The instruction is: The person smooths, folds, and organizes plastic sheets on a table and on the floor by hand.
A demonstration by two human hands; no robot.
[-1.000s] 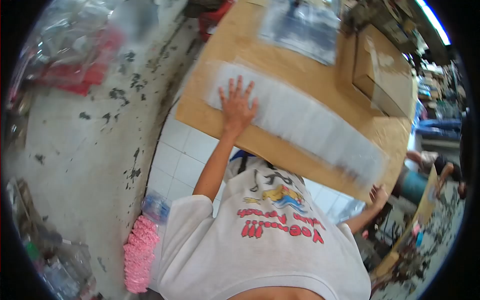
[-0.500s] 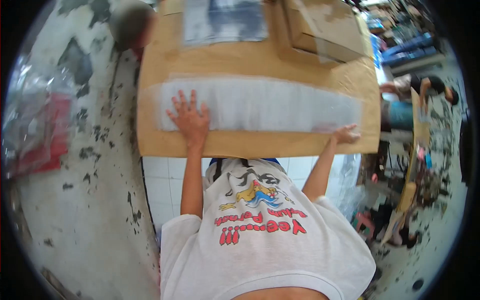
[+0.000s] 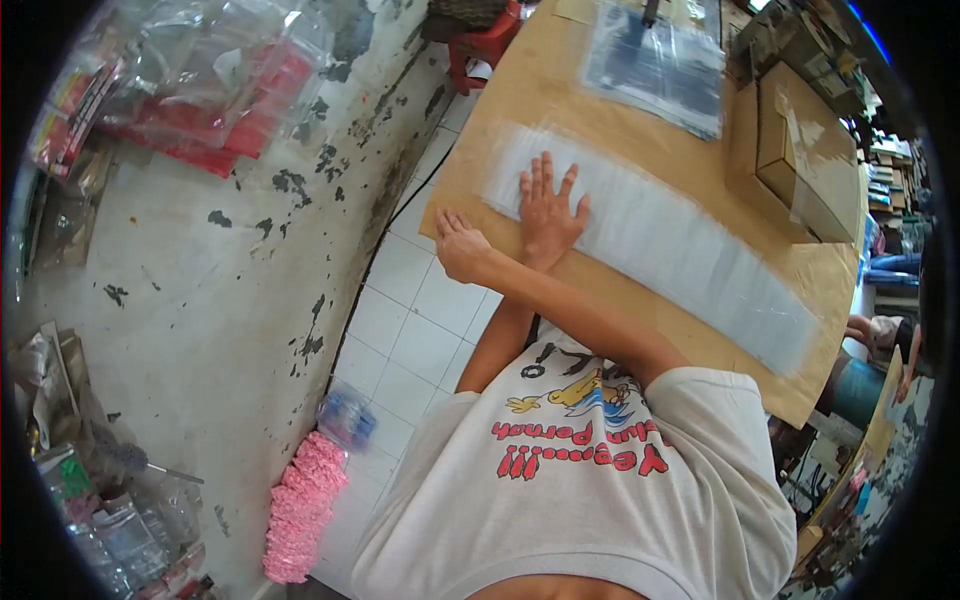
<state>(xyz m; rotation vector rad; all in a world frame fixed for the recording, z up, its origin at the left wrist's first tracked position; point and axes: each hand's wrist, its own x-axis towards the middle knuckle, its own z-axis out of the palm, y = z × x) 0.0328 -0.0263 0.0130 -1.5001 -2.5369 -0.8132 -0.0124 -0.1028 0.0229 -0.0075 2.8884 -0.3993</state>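
Observation:
A long fanned-out row of thin clear plastic sheets or bags [image 3: 680,250] lies slantwise across the brown-covered table [image 3: 640,135]. My left hand [image 3: 548,218] presses flat near the row's left end, fingers spread. Crossing over my left forearm, my right hand [image 3: 462,246] is at the table's left front corner, beside the row. Its fingers lie close together, fairly straight, and nothing shows in them.
A cardboard box [image 3: 815,150] and a stack of dark-printed plastic packets [image 3: 655,65] sit farther back. A peeling wall [image 3: 230,260] runs along the left. Below are a pink bundle [image 3: 305,505] and a red stool [image 3: 485,45]. Another person [image 3: 885,335] is at far right.
My right hand has left the row's right end and crossed over my left arm to the left corner. My left hand stays flat on the plastic. The view has turned left.

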